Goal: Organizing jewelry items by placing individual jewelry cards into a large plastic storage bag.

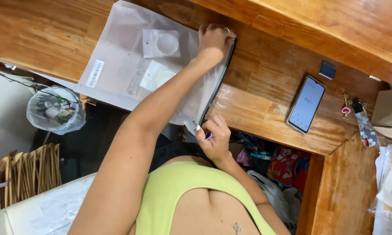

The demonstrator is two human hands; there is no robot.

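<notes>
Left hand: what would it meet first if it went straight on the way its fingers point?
Probably the raised wooden ledge just beyond the bag edge it rests on; depth is unclear.
</notes>
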